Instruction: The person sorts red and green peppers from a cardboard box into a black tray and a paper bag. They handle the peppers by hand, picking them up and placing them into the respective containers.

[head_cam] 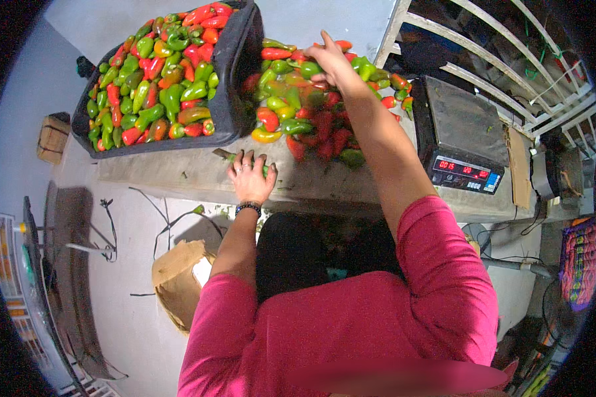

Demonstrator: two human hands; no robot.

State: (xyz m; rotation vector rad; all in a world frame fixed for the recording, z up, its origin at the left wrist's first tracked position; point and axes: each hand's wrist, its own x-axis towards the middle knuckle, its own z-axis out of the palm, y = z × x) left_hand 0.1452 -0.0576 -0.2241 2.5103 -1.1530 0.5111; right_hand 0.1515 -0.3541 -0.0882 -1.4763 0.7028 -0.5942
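Observation:
My left hand (252, 177) rests on the front of the concrete counter (179, 171), its fingers curled over a slim green-and-brown object (223, 154). My palm hides most of it, and I cannot tell whether it is a knife. Over the loose pile of red and green peppers (283, 89), my right hand (330, 59) reaches out with fingers spread. A green pepper (310, 70) lies just by its fingertips. Left of the pile, a black plastic crate (233, 74) is heaped with red, green and mixed-colour peppers (149, 84).
A digital scale (464, 124) with a lit red display stands right of the pile. Cardboard (518, 168) leans beside it. White metal bars (467, 34) rise behind. Below the counter's left side sit a brown paper bag (179, 283) and dark cables (166, 228).

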